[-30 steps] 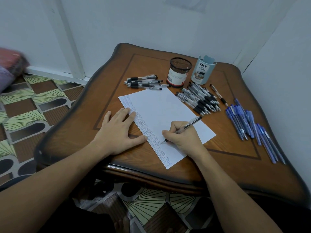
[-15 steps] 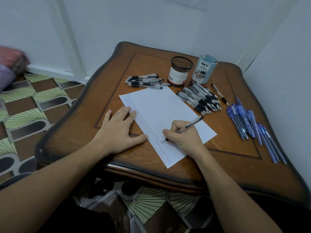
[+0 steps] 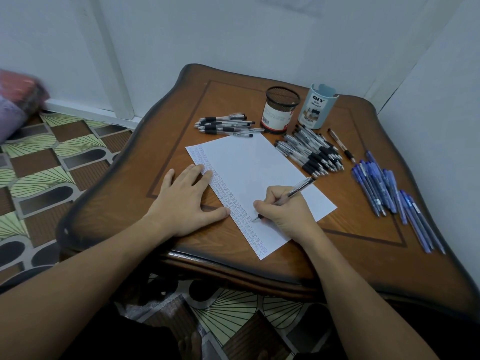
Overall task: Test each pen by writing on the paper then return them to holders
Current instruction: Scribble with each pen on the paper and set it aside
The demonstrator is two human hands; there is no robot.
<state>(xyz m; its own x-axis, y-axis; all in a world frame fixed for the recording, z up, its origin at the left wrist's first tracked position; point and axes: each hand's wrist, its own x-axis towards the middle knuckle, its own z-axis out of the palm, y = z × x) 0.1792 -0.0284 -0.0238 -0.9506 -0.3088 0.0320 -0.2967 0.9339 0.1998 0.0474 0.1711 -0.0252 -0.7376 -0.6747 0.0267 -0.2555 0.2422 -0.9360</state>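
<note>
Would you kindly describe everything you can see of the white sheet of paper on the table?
The sheet of paper is white and rectangular, lying flat and skewed on the wooden table. A dense band of small handwritten marks runs along its left long edge; the rest looks blank. The left hand rests flat on that edge, and the right hand rests on it, holding a pen with its tip at the marks.

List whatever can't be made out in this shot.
Head view only:
- Rows of small marks on the white paper sheet: too small to read.
- Insides of the black mesh pen holder and the pale blue plastic holder: hidden by their own walls.
- The red and purple bundle on the floor: blurred, cut by the left edge.
</note>
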